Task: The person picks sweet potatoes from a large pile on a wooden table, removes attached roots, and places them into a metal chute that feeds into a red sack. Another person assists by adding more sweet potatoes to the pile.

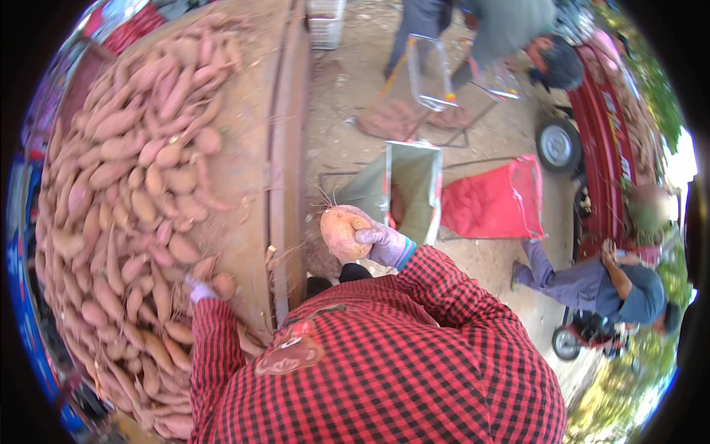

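My right hand (385, 242), in a light purple glove with a blue cuff, grips a large round sweet potato (343, 236) with thin roots at its end. It is held over the ground beside the truck bed's edge, next to an open green sack (413, 191) on a frame. My left hand (201, 289), gloved too, reaches into the pile of sweet potatoes (133, 205) on the bed. It lies beside a small round sweet potato (224, 285). Its fingers are blurred and partly hidden, so whether it holds anything cannot be told.
The metal edge (288, 166) of the bed runs between pile and ground. A filled red mesh sack (491, 200) lies right of the green one. One person (510, 33) bends near empty metal frames (431, 72); another (621, 288) is at the right, by a red truck (602, 155) and a motorcycle (588, 336).
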The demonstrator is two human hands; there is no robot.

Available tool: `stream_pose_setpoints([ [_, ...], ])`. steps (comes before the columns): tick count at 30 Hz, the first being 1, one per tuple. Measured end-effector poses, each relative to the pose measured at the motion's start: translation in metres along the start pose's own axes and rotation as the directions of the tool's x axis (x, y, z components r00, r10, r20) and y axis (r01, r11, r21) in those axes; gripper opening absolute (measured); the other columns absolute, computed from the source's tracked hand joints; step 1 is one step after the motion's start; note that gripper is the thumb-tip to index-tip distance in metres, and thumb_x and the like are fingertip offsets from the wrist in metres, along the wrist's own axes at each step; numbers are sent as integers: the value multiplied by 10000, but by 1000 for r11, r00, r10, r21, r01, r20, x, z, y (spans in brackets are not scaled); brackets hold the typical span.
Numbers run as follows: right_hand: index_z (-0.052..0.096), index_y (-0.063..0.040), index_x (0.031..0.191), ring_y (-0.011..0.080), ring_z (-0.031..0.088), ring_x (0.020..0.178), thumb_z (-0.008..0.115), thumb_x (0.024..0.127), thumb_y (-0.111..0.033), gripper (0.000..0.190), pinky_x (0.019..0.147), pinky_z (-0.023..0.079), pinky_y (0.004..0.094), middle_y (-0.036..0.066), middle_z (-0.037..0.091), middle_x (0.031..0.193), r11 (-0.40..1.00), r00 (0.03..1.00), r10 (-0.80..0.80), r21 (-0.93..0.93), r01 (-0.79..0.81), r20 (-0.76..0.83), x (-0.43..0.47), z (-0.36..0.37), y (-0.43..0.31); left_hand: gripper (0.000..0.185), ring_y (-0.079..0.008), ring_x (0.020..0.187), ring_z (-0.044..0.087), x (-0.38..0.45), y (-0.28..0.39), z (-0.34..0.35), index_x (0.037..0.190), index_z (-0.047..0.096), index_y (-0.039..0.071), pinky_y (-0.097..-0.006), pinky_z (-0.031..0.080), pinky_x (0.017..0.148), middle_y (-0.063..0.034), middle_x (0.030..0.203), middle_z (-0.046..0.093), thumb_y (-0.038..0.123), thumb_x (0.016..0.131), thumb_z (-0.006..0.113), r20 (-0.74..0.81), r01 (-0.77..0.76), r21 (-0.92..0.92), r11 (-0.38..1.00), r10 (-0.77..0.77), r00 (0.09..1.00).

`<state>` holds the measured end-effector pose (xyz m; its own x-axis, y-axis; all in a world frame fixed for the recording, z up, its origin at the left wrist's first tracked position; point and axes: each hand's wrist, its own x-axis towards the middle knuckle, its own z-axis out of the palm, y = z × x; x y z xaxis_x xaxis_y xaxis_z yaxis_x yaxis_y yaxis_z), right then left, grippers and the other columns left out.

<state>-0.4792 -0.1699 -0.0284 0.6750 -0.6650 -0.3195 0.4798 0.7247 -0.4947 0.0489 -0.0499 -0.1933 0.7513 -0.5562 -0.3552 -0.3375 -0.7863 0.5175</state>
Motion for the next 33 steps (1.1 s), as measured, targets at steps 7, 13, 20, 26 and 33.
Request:
stream_pose_setpoints([
  [7, 478, -189, 1340, 296, 577, 1119, 794, 728, -415, 724, 929, 503, 530, 60, 575, 1259, 899, 656, -262, 68, 432, -708, -191, -163, -54, 582, -344, 864, 567, -18, 68, -30, 965, 582, -7, -465, 481, 783, -197, 902, 554, 560, 927, 459, 29, 64, -483, 874, -57, 998],
  [13, 389, -174, 1407, 290, 533, 1154, 766, 780, -424, 773, 804, 550, 482, 83, 498, 1335, 778, 138, -476, -343, 527, -868, -287, -260, -192, 524, -300, 811, 540, -54, 141, -51, 939, 555, 29, -440, 476, 760, -142, 859, 518, 549, 926, 490, 16, 19, -706, 708, -12, 1000],
  [20, 452, -71, 1285, 267, 655, 871, 601, 935, -164, 391, 718, 554, 367, 130, 613, 1107, 608, 85, -647, -446, 657, -758, -173, -224, -208, 466, -250, 750, 508, -98, 179, -90, 910, 522, 70, -411, 470, 733, -79, 809, 475, 536, 926, 527, -42, -44, -857, 514, 16, 999],
  [26, 483, -6, 1292, 215, 663, 927, 609, 916, -128, 416, 764, 544, 294, 144, 636, 1130, 886, 907, -392, -329, 327, -152, 8, -12, -80, 425, -207, 697, 481, -145, 205, -89, 884, 495, 106, -386, 464, 711, -25, 765, 439, 525, 925, 559, -37, -13, -961, 275, -82, 996],
  [33, 308, 20, 1426, 219, 569, 1122, 792, 795, -259, 842, 890, 500, 331, 144, 545, 1272, 655, 936, 234, -754, 50, 265, 133, 151, 100, 480, -199, 592, 482, -150, 176, -62, 732, 492, 112, -407, 510, 680, -15, 650, 443, 547, 928, 544, -4, 3, -997, 76, -98, 995],
])
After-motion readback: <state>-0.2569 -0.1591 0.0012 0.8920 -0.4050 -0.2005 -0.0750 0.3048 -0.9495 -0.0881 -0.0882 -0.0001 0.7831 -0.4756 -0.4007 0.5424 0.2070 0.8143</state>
